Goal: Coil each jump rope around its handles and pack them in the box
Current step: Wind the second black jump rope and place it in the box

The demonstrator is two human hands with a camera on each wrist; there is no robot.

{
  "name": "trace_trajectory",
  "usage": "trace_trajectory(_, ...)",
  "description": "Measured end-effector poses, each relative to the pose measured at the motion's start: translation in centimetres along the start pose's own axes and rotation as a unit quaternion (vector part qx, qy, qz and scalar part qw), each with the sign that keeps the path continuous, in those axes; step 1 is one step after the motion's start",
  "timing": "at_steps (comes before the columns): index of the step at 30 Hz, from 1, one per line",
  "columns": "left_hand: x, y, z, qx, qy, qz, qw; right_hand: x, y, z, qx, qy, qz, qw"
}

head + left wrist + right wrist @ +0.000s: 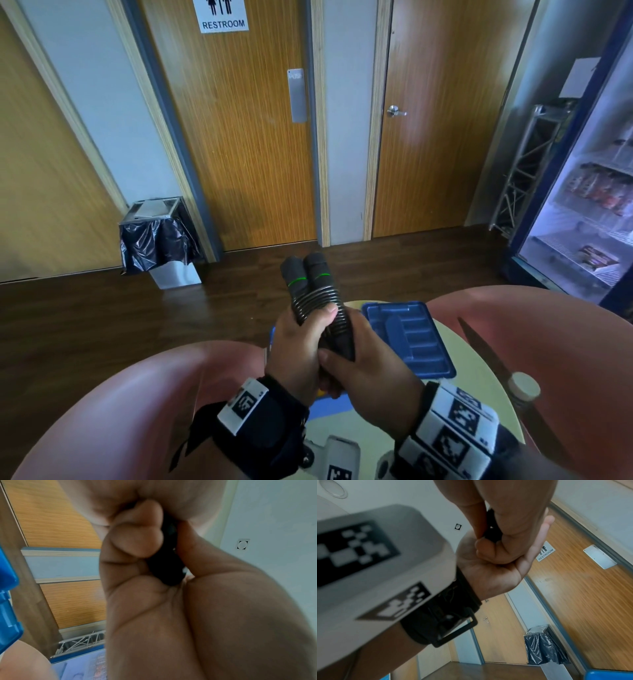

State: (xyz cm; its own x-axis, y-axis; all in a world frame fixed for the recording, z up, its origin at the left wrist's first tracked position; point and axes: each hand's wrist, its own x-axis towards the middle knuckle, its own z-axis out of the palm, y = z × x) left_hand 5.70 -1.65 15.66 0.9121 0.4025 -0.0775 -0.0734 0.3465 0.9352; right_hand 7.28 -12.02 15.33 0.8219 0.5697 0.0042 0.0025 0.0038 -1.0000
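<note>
Two black jump rope handles [306, 270] with green rings stand side by side, with the dark rope [317, 303] coiled tightly round them. My left hand [301, 339] grips the coiled bundle, thumb pressed across the coils. My right hand [359, 366] grips the lower part from the right. Both hold it above a round table. The blue box [409, 337] lies open on the table just behind and right of the hands. In the left wrist view curled fingers [137, 545] wrap a black handle [167, 566]. The right wrist view shows both hands clasped round a black handle [493, 532].
The pale round table [479, 370] has pink chairs [534, 329] to either side. A small white-capped thing [523, 385] lies at the table's right edge. A bin [161, 236] with a black bag stands by the restroom door [239, 137]. A glass-door fridge [589, 205] is at right.
</note>
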Motion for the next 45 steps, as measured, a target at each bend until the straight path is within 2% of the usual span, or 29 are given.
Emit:
trace_trajectory(3,0.4,-0.1,-0.2,-0.034,-0.043,-0.014,0.998,0.3,-1.1,-0.5,0.055,-0.007,0.037,0.998)
trace_trajectory(7,0.6,0.9,-0.5,-0.074,-0.14,-0.013,0.987,0.8,-2.5,-2.2,0.169,-0.038,0.088,0.981)
trace_trajectory(10,1.3,0.8,-0.4,-0.031,-0.147,0.014,0.989,1.1,-3.0,-3.2,0.187,-0.038,0.091,0.977)
trace_trajectory(14,1.7,0.2,1.4,0.053,-0.109,0.072,0.99,1.4,-3.3,-4.9,0.24,-0.055,0.105,0.963)
trace_trajectory(16,2.0,-0.3,3.1,0.053,-0.074,0.084,0.992,1.6,-3.0,-5.6,0.249,-0.025,0.1,0.963)
trace_trajectory(21,3.1,-2.8,7.2,0.052,0.019,0.061,0.997,2.7,-1.3,-7.6,0.261,0.044,0.108,0.958)
trace_trajectory(24,4.1,-4.5,9.1,0.091,0.06,0.043,0.993,3.7,-0.2,-10.2,0.265,0.04,0.125,0.955)
trace_trajectory(26,4.7,-5.7,10.2,0.085,0.038,0.001,0.996,4.1,0.4,-12.7,0.266,0.026,0.141,0.953)
trace_trajectory(28,5.3,-6.5,10.7,0.077,-0.016,-0.059,0.995,4.5,1.6,-15.6,0.223,0.006,0.151,0.963)
trace_trajectory(29,5.9,-6.8,10.4,0.068,-0.012,-0.072,0.995,4.8,2.2,-17.0,0.18,-0.003,0.15,0.972)
trace_trajectory(31,7.0,-6.8,9.5,0.032,0.068,-0.07,0.995,4.9,3.6,-19.5,0.083,-0.019,0.139,0.987)
trace_trajectory(32,7.6,-6.6,8.9,0.048,0.117,-0.041,0.991,5.0,4.2,-20.6,0.036,-0.033,0.135,0.99)
trace_trajectory(33,8.0,-6.3,8.3,0.122,0.146,0.0,0.982,5.0,4.6,-21.3,-0.01,-0.053,0.13,0.99)
trace_trajectory(34,8.3,-6.1,8.0,0.216,0.146,0.028,0.965,5.1,5.0,-21.8,-0.055,-0.077,0.12,0.988)
trace_trajectory(35,8.4,-6.1,7.9,0.3,0.119,0.039,0.946,5.3,5.3,-22.0,-0.097,-0.103,0.106,0.984)
trace_trajectory(37,8.4,-7.1,7.7,0.404,0.044,0.013,0.914,5.6,6.0,-21.7,-0.168,-0.147,0.08,0.971)
trace_trajectory(38,8.2,-7.7,7.6,0.419,0.037,-0.006,0.907,5.8,6.4,-21.3,-0.189,-0.165,0.074,0.965)
trace_trajectory(40,8.1,-8.6,7.0,0.455,0.081,-0.013,0.887,6.1,7.2,-20.0,-0.19,-0.187,0.076,0.961)
trace_trajectory(41,8.2,-8.9,6.3,0.49,0.106,-0.01,0.865,6.3,7.6,-19.2,-0.175,-0.194,0.087,0.961)
trace_trajectory(43,8.2,-9.1,4.8,0.533,0.127,-0.012,0.836,6.6,8.3,-17.4,-0.115,-0.208,0.136,0.962)
trace_trajectory(45,8.7,-9.5,3.0,0.546,0.124,-0.03,0.828,6.8,9.1,-15.7,-0.072,-0.221,0.186,0.955)
